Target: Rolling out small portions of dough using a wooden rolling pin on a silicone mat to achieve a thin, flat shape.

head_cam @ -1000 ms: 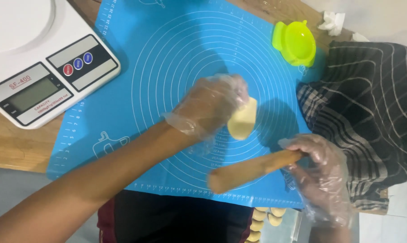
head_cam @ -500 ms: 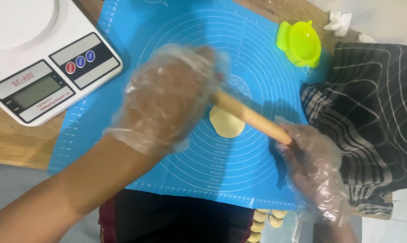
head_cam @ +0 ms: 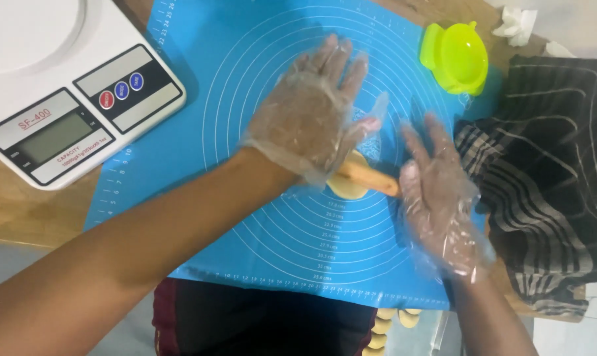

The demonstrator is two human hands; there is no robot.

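A small pale disc of dough point(head_cam: 346, 190) lies near the middle of a blue silicone mat point(head_cam: 246, 72) printed with white rings. A wooden rolling pin point(head_cam: 368, 178) rests across the dough. My left hand point(head_cam: 312, 112), in a clear plastic glove, lies flat with fingers spread on the pin's left end. My right hand point(head_cam: 437, 198), also gloved, lies flat with fingers spread on the pin's right end. Only the short middle stretch of the pin shows between the two palms.
A white kitchen scale point(head_cam: 67, 86) stands at the upper left, overlapping the mat. A lime green plastic dumpling press point(head_cam: 458, 58) sits at the mat's upper right corner. A dark striped cloth point(head_cam: 549, 171) covers the table's right side. Several pale dough pieces point(head_cam: 384, 326) lie below the table edge.
My left hand set the dough on the mat, then came onto the pin. My right hand went from gripping the pin's end to lying flat on it, and the pin now rests on the dough.
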